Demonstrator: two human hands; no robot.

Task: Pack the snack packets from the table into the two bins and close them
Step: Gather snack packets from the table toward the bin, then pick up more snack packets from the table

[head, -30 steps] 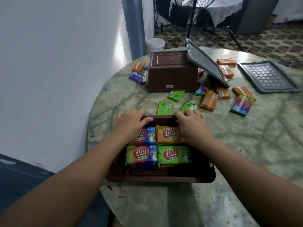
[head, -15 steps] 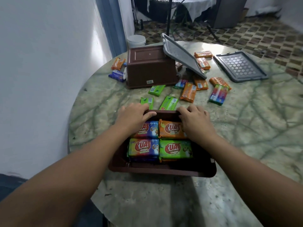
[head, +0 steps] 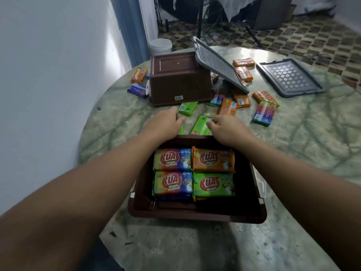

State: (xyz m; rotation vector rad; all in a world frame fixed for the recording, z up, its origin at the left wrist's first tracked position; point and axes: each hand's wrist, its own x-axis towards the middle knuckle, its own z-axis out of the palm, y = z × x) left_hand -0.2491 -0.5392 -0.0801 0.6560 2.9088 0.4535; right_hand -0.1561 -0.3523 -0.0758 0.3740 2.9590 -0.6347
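In near bin (head: 197,212): four packets | left hand (head: 165,124), right hand (head: 227,130): fingers' state unclear

Four packets (head: 193,174) in near bin (head: 195,214), others beyond

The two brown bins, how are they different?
The near bin stands open side up, while the far bin is flipped with its bottom up. The near bin shows four packets inside; the far bin's inside is hidden. A grey lid leans on the far bin; none touches the near bin. Both are brown plastic.
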